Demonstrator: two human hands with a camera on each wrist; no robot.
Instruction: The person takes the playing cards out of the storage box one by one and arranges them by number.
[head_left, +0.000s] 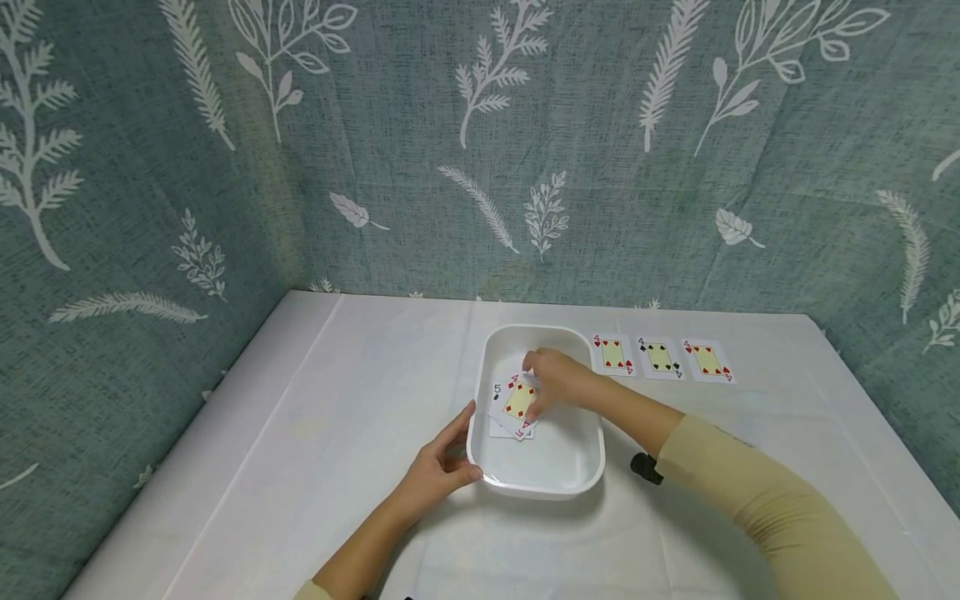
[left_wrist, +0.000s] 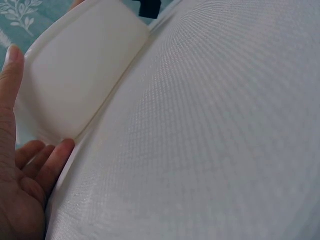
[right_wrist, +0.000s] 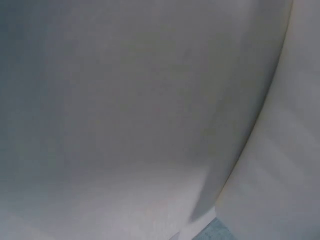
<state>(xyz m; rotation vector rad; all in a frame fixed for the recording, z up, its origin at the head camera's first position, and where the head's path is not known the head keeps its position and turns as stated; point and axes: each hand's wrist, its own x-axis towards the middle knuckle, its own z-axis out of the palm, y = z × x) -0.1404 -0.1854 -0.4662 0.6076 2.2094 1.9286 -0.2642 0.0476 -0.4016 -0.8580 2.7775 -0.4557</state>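
Note:
A white rectangular tray (head_left: 555, 467) stands on the table with a few overlapping playing cards inside. On top lies a tilted four of diamonds (head_left: 519, 402); part of a black five (head_left: 497, 392) shows beneath it. My right hand (head_left: 558, 379) reaches over the tray's right rim, its thumb and fingers curled at the four of diamonds; their exact contact is partly hidden. With fingers spread, my left hand (head_left: 438, 471) touches the tray's left side and near left corner. In the left wrist view, the left hand's thumb (left_wrist: 10, 75) lies along the tray's outer wall (left_wrist: 80, 70).
Three playing cards lie face up in a row right of the tray: a red four (head_left: 613, 355), a black four (head_left: 660, 358) and another red four (head_left: 708, 361). A small black object (head_left: 647, 468) shows by the right forearm. Leaf-patterned green cloth (head_left: 420, 208) hangs behind the table.

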